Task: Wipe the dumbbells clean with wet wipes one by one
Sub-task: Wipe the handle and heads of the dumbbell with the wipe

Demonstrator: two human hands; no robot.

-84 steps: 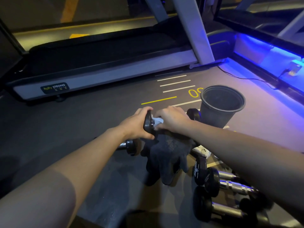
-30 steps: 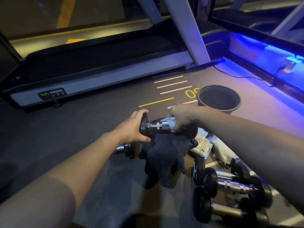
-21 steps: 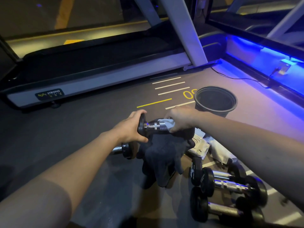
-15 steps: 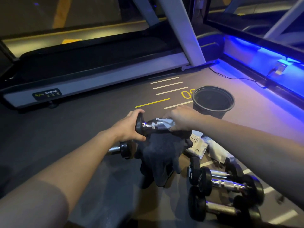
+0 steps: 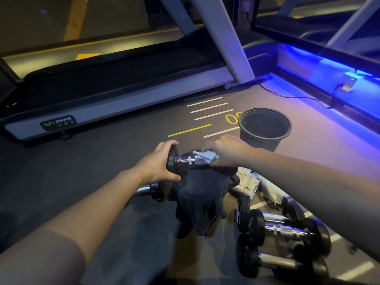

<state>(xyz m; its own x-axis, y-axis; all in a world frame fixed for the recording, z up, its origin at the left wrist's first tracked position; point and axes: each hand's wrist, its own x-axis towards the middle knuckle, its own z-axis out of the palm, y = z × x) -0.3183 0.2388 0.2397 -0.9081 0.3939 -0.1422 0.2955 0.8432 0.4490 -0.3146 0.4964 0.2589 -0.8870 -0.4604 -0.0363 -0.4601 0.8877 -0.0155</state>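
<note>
Head view: we grip one end of a dumbbell (image 5: pixel 186 160) in our left hand (image 5: pixel 159 163), raised above the floor, while our right hand (image 5: pixel 224 152) pinches a wipe (image 5: pixel 206 156) round its handle, mid-wipe; next we probably rub toward the far end.

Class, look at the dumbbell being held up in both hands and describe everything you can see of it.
The dumbbell is held level above the floor, over a dark cloth that hangs beneath it. It has a shiny metal handle with a knurled grip and a collar ring, and a round black end weight that looks rubbery. The left hand grips that weight. The right hand presses a white wipe around the handle's other part, hiding the far end.
</note>
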